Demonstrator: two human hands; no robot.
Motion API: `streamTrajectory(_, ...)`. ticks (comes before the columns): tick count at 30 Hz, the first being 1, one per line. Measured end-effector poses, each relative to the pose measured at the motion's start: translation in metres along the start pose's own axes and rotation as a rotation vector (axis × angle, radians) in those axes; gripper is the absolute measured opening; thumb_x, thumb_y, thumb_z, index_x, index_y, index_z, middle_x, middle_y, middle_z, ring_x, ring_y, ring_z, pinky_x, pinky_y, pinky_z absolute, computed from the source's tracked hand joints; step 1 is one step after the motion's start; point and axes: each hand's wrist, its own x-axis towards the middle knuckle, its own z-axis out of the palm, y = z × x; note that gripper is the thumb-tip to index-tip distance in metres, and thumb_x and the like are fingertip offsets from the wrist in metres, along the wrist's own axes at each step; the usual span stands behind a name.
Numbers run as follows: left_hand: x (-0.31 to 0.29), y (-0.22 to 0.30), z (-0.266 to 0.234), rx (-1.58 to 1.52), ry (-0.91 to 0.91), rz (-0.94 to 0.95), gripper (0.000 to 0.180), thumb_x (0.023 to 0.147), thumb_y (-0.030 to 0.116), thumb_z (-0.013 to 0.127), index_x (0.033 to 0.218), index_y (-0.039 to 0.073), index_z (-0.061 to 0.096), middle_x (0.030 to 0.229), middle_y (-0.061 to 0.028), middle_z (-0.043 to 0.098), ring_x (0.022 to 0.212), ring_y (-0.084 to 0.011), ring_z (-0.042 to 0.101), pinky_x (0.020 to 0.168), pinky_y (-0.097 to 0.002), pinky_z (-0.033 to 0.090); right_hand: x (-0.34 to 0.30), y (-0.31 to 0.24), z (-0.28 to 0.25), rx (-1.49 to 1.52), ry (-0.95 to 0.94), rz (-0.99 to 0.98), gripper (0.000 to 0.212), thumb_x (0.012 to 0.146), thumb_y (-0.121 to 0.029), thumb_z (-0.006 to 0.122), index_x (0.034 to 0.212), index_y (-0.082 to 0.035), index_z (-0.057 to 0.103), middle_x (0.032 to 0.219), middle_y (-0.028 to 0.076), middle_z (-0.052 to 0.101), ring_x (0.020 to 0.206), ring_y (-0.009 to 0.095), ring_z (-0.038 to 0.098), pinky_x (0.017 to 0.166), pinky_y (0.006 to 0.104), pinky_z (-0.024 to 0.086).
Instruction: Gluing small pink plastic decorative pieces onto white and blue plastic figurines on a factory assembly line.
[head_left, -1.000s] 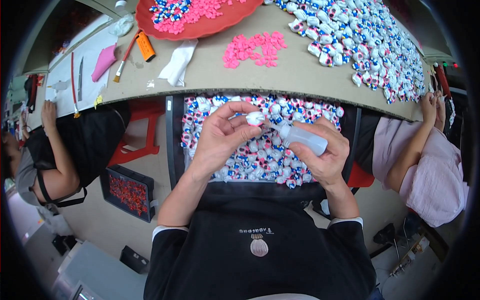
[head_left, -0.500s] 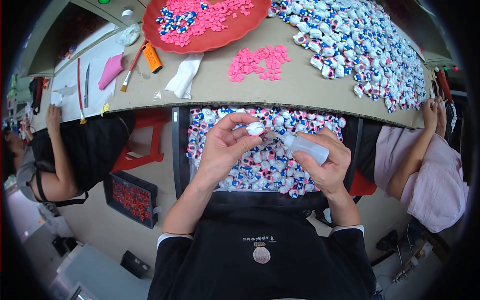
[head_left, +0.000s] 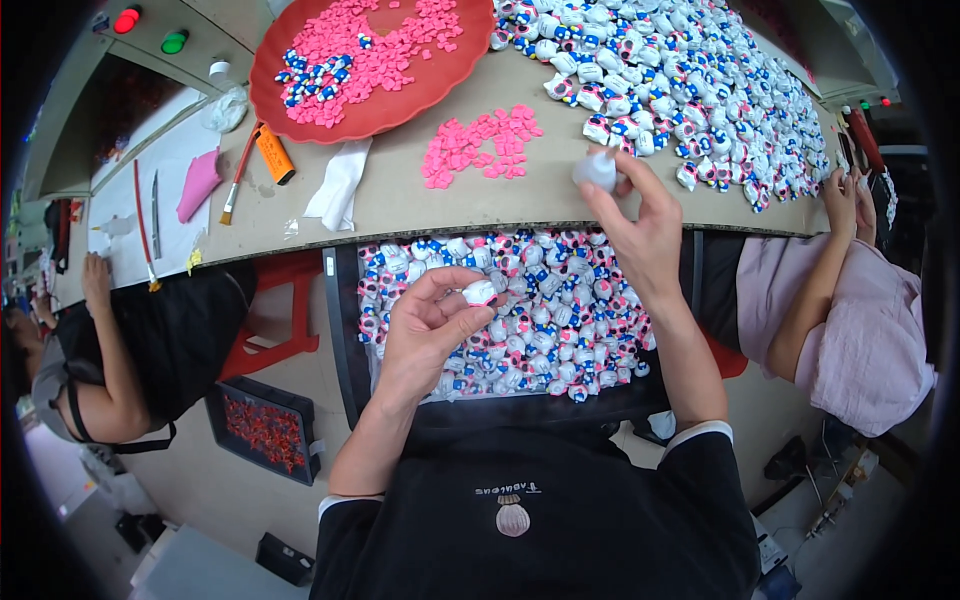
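Observation:
My left hand (head_left: 425, 335) pinches a small white figurine piece (head_left: 480, 292) with a pink edge, above a dark bin (head_left: 337, 300) full of similar white, blue and pink figurines (head_left: 540, 320). Over the table's front edge, my right hand (head_left: 645, 225) grips a small translucent squeeze bottle (head_left: 597, 172). The bottle is smeared by motion, and its nozzle cannot be made out. Just left of it, loose pink pieces (head_left: 480, 147) lie on the table (head_left: 400, 200).
A red scalloped tray (head_left: 400, 115) holds pink pieces and several blue-white ones. Many figurines (head_left: 680, 90) cover the table's right side. An orange lighter (head_left: 274, 155), a brush (head_left: 238, 175) and white tissue (head_left: 340, 185) lie left. Co-workers sit at both sides, one in a pink sleeve (head_left: 860, 340).
My right hand has carried the squeeze bottle away from the figurine piece, up and over the table edge. My left hand has dropped slightly, still holding the piece. The whole view has shifted a little.

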Motion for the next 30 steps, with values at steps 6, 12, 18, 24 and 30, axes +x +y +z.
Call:
streamTrajectory(6,0.001,-0.005,-0.005,0.020,0.039,-0.017,0.033,0.079,-0.006,0.063,0.109,-0.002,0.051,0.089,-0.0039,0.057,0.070,-0.0054,0.056,0.092,-0.0401,0.050,0.013,0.013,0.018,0.016,0.051,0.069,0.030,0.076,-0.011,0.070,0.102,0.000,0.061,0.100,0.011,0.064,0.079,0.018,0.061,0.071,0.0286,0.047)
streamTrajectory(12,0.000,-0.006,-0.008,-0.027,0.034,-0.005,0.031,0.080,-0.007,0.062,0.108,-0.002,0.051,0.092,-0.0060,0.059,0.081,-0.0119,0.059,0.084,-0.0316,0.050,-0.016,-0.016,0.016,-0.162,0.128,-0.211,0.019,0.077,-0.002,0.065,0.096,-0.001,0.059,0.088,0.011,0.062,0.072,0.023,0.062,0.061,0.0307,0.049)
streamTrajectory(18,-0.002,-0.006,-0.009,-0.041,0.001,-0.016,0.029,0.081,-0.007,0.061,0.108,-0.001,0.052,0.099,-0.0092,0.061,0.096,-0.0210,0.063,0.078,-0.0236,0.051,-0.004,-0.025,0.054,-0.296,-0.013,-0.187,0.013,0.080,-0.001,0.060,0.093,0.000,0.062,0.087,0.013,0.060,0.069,0.029,0.060,0.062,0.0341,0.048)
streamTrajectory(24,-0.002,-0.006,-0.013,-0.065,-0.008,0.001,0.029,0.081,-0.007,0.061,0.108,-0.001,0.052,0.100,-0.0098,0.060,0.096,-0.0216,0.063,0.079,-0.0246,0.051,-0.009,-0.028,0.047,-0.367,-0.087,-0.073,0.013,0.081,-0.004,0.061,0.094,-0.001,0.062,0.084,0.012,0.059,0.067,0.028,0.060,0.059,0.0346,0.047)
streamTrajectory(30,-0.001,-0.001,-0.011,-0.061,0.019,-0.006,0.029,0.081,-0.007,0.061,0.108,-0.002,0.051,0.100,-0.0103,0.060,0.095,-0.0212,0.063,0.082,-0.0267,0.050,-0.005,-0.021,0.044,-0.328,-0.089,-0.090,0.009,0.080,-0.005,0.060,0.088,-0.002,0.062,0.083,0.010,0.058,0.070,0.029,0.060,0.060,0.0371,0.048)
